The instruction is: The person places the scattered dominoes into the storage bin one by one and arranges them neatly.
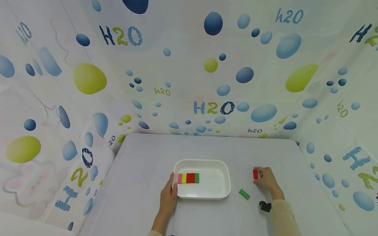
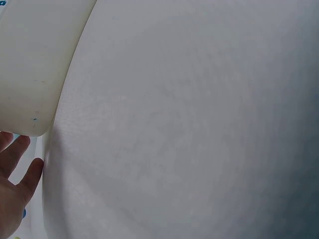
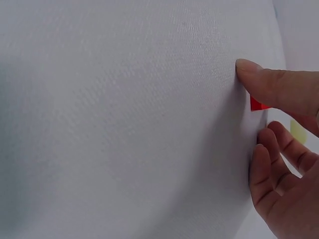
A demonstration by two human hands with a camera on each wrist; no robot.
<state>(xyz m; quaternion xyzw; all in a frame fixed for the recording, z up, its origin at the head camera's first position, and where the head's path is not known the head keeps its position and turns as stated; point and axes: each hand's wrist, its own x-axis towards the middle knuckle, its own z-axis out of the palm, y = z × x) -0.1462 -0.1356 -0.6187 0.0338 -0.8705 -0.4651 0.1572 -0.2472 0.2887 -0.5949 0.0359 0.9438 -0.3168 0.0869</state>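
In the head view, my left hand holds the left end of a shallow white tray, its thumb at the rim. In the left wrist view, its extended fingers meet the tray's outer wall. Inside the tray, pink, yellow, red and green blocks lie side by side in a row. To the tray's right, my right hand pinches a red block between thumb and finger, close over the table. The right wrist view shows only a corner of this red block, behind the thumb.
A green block lies at a slant on the white table, between the tray and my right hand. Beside the right cuff shows a small black object. Printed white curtains enclose the table at the back and sides.
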